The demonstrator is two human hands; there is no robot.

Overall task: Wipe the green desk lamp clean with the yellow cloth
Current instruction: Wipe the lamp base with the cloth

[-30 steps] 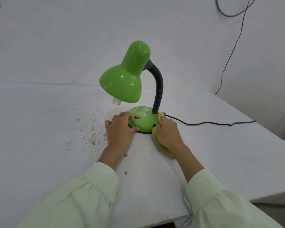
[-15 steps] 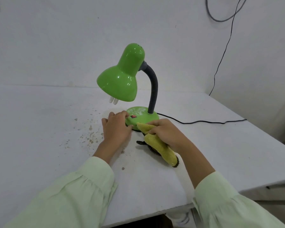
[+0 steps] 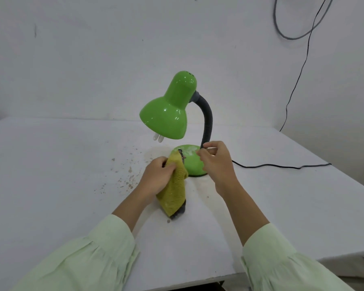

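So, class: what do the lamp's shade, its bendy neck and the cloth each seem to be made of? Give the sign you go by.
Shade: looks like glossy painted metal or hard plastic; sharp bright glints on smooth green.
Neck: dark grey ribbed flexible tube, matt; fine rings along its curve.
Cloth: soft knitted or looped fabric, yellow; bumpy weave, limp folds in the left hand.

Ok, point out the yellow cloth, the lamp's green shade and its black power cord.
Yellow knitted cloth (image 3: 175,191), head view, on its hanging middle.
Glossy green lamp shade (image 3: 166,116), head view, on its flared side.
Black power cord (image 3: 282,165), head view, mid-run on the table.
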